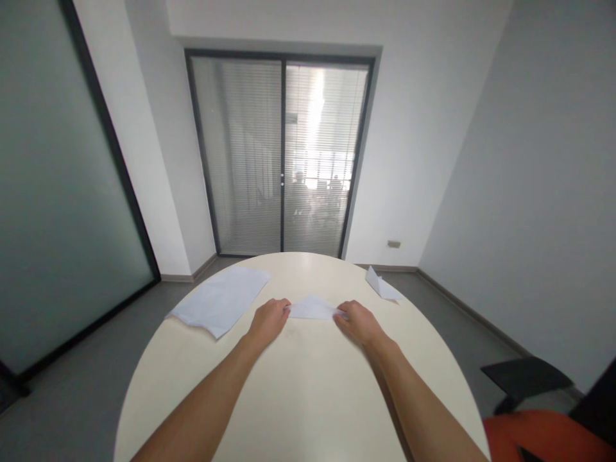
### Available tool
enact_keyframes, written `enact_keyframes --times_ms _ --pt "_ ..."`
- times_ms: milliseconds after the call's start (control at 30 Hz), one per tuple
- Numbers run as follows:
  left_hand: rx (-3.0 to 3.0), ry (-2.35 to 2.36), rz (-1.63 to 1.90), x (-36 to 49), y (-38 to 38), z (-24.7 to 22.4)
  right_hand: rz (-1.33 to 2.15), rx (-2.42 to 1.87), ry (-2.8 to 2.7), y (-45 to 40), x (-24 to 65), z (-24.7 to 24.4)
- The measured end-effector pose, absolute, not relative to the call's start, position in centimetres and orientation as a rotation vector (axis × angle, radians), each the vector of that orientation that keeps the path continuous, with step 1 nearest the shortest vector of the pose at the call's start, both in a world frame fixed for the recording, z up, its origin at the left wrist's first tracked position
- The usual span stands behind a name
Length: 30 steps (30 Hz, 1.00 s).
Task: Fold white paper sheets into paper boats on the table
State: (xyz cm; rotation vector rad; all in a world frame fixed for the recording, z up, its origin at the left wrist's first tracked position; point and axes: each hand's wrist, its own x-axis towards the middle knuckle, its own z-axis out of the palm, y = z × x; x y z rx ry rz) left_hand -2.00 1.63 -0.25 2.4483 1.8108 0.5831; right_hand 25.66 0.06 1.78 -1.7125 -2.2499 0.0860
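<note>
A small folded sheet of white paper (312,308) lies across the middle of the table, its top coming to a low point. My left hand (270,319) pinches its left corner, fingers closed. At the opposite corner, my right hand (360,321) grips the paper between thumb and fingers. Both forearms reach in from the near side. Left of my hands rests a larger white sheet (224,296) with a slightly curled near edge. Beyond my right hand stands a folded paper piece (384,287) with an upright pointed flap.
The round cream table (298,391) curves away on both sides. An orange-seated chair (543,433) with a black armrest (527,375) is close to its right edge. Past the table are glass doors (282,154) with blinds, and a frosted panel (62,179) is at left.
</note>
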Motion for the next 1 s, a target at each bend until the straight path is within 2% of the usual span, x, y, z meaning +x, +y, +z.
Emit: enact_keyframes --times_ms 300,800,1000 --pt "2.37 1.831 0.618 -1.8 1.8 -0.6 0.231 -1.734 -2.106 1.2 26.5 0.4" --pt "2.4 1.761 0.67 -1.6 1.7 -0.8 0.286 -1.711 -2.037 1.8 25.9 -0.6" --pt "2.514 1.647 0.809 -1.8 1.9 -1.3 0.238 -1.642 -2.069 1.7 26.0 -0.6"
